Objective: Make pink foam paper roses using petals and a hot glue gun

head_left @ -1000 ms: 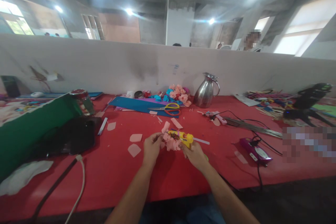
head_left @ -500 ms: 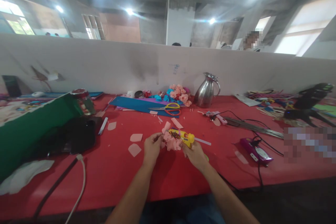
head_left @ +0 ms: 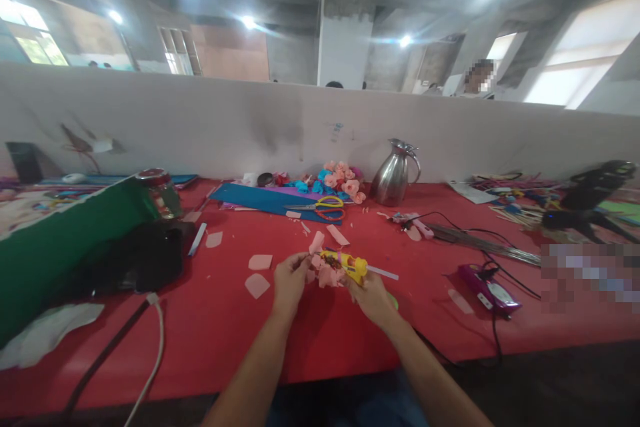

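Note:
Between my hands is a pink paper flower with loose, spread petals and a dark middle. The closed fingers of my left hand pinch its left edge. Wrapped round a yellow hot glue gun, my right hand is close to the flower's right side. The gun's nozzle end lies over the flower, and a pale glue stick juts from its back. Whether the right fingertips also grip a petal, I cannot tell. Cut pink petals lie left of my left hand.
Yellow-and-red scissors lie on blue sheets. Behind them are pink and blue paper flowers and a steel jug. A purple power box with cables sits right; a green box stands left.
The glue gun has tipped slightly and shifted a little left against the flower. My left hand and the flower stay almost still.

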`<state>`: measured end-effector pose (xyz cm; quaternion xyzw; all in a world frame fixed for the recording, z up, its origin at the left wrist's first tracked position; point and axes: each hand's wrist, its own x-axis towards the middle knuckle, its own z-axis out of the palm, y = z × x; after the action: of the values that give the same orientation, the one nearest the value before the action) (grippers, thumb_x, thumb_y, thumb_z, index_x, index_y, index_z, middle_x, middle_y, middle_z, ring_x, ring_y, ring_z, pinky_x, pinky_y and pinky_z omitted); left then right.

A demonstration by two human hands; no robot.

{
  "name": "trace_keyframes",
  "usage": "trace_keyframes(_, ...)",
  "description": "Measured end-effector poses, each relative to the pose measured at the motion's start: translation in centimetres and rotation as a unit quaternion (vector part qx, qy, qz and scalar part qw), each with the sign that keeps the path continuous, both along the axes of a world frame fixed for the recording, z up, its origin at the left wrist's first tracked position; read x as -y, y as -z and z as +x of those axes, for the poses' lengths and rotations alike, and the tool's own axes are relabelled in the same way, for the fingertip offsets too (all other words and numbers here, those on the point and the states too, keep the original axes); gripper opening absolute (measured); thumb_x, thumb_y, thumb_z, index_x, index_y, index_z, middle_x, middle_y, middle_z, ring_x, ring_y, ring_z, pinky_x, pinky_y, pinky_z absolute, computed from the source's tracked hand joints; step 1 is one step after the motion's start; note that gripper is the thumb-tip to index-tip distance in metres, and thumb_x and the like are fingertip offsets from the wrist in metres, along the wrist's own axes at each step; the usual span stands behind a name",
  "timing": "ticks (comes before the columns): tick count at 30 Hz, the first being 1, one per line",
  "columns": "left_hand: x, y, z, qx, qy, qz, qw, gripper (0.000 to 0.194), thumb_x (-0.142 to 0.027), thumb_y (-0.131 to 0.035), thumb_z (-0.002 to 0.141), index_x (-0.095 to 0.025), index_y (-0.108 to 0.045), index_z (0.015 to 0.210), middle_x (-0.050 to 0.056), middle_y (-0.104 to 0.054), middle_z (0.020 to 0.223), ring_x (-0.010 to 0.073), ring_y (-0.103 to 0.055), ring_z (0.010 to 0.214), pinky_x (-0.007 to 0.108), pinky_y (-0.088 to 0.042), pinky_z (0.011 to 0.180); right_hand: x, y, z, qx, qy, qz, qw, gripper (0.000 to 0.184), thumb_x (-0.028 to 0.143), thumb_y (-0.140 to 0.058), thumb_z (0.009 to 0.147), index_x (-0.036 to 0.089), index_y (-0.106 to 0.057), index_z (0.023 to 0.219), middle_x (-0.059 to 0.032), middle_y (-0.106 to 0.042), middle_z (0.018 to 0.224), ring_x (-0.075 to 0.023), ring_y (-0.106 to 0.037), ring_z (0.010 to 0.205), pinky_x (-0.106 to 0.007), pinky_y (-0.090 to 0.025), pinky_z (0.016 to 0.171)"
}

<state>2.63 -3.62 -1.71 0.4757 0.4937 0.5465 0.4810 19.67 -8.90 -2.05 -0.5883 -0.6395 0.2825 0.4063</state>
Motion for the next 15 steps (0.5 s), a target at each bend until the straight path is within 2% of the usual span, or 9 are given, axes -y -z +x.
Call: trace_keyframes(15, 0.02, 0.06, -0.01, 0.0, 0.006, 0.005, 1.0, 0.032, -0.041, -0.065, 0.063, -0.013, -0.07, 0.077, 0.002, -0.064, 0.058, 0.01, -0.052, 0.046, 0.02, -0.04, 0.045, 0.02, -0.01, 0.03, 0.031, 0.011, 0.009, 0.999, 0.035, 0.047, -0.045, 0.083, 0.017, -0.06, 0.077, 0.0014, -0.053, 0.048, -0.013, -0.049, 0.045, -0.022, -0.035, 0.046)
